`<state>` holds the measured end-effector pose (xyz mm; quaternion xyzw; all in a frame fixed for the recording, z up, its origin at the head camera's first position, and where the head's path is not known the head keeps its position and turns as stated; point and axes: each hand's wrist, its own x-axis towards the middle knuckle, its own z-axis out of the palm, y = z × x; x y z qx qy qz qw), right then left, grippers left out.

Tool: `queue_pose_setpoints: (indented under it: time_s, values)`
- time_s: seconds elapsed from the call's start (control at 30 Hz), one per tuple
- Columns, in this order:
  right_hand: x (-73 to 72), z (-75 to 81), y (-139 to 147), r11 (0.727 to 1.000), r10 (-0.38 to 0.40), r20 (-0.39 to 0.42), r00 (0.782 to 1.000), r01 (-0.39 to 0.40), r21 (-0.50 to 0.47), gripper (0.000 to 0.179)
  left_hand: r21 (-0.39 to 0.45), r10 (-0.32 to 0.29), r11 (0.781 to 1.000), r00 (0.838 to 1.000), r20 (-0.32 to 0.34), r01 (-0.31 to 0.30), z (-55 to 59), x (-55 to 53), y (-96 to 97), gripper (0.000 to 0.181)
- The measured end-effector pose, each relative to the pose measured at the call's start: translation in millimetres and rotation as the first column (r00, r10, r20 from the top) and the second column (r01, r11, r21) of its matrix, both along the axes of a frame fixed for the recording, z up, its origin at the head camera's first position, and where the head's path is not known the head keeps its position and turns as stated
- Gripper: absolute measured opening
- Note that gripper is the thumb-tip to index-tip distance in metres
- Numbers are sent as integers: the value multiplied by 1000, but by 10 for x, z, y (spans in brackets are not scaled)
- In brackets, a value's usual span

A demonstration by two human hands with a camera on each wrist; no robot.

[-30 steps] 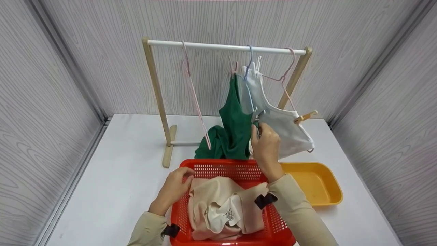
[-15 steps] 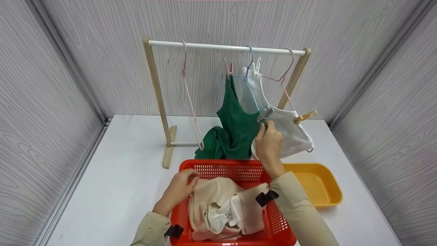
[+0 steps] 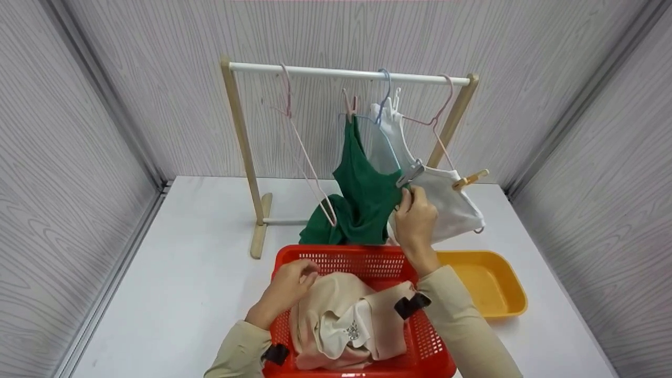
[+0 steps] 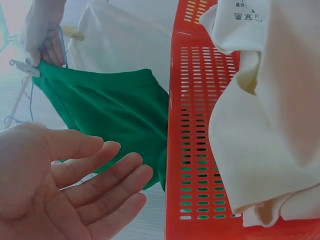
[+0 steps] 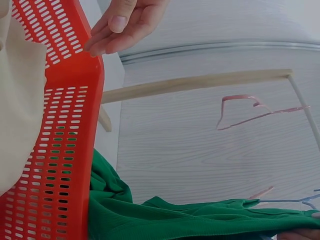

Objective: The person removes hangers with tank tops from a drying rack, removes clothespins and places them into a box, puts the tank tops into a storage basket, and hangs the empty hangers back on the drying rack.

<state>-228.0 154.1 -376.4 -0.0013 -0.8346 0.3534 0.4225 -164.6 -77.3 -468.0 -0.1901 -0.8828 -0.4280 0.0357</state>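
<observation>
A green tank top [image 3: 365, 181] hangs from a blue hanger [image 3: 389, 144] on the rack, its lower part bunched on the table. On its left strap sits a pink clothespin [image 3: 350, 106]; a grey clothespin [image 3: 409, 175] clips the right shoulder. Just below that grey clothespin, my right hand [image 3: 418, 218] pinches the green fabric between thumb and fingers. My left hand [image 3: 289, 286], fingers relaxed and holding nothing, hovers by the far left corner of the red basket [image 3: 341, 250]. The left wrist view shows this palm [image 4: 75, 185] beside the green top.
Beige clothes [image 3: 331, 294] lie in the basket. Behind the green top, a white top [image 3: 446, 197] hangs with an orange clothespin [image 3: 469, 180]. A bare pink hanger [image 3: 310, 165] dangles from the left of the rack's rail [image 3: 328, 70]. A yellow tray [image 3: 517, 278] stands at right.
My right hand has shifted right, drawing the green shoulder and grey clothespin outward along the blue hanger. My left hand has drifted right over the basket's corner. The bare pink hanger swings.
</observation>
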Motion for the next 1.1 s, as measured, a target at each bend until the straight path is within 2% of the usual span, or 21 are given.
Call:
queue_pose_setpoints:
  time_s: [0.17, 0.33, 0.5, 0.7, 0.93, 1.1]
  values:
    - [19, 30, -12, 1000, 4, -30, 1000, -4, -15, 17, -28, -28, 999, 999, 34, 29, 19, -46, 72, 13]
    - [53, 94, -11, 999, 17, -50, 999, -19, -42, 18, -36, -57, 998, 998, 40, 59, 22, -103, 162, 14]
    - [126, 174, -23, 997, 15, -43, 999, -18, -70, 18, -45, -44, 998, 998, 51, 46, 12, -160, 259, 16]
    - [221, 252, -46, 994, 15, -30, 999, -19, -103, 18, 9, -36, 999, 998, 47, 36, -8, -250, 400, 17]
    - [276, 267, -56, 991, 25, -4, 1000, -25, -128, 18, 82, 13, 997, 1000, -25, -11, -80, -366, 602, 24]
    - [309, 261, -55, 990, 38, 1, 999, -38, -136, 19, 68, 86, 995, 992, -97, -80, -159, -473, 778, 35]
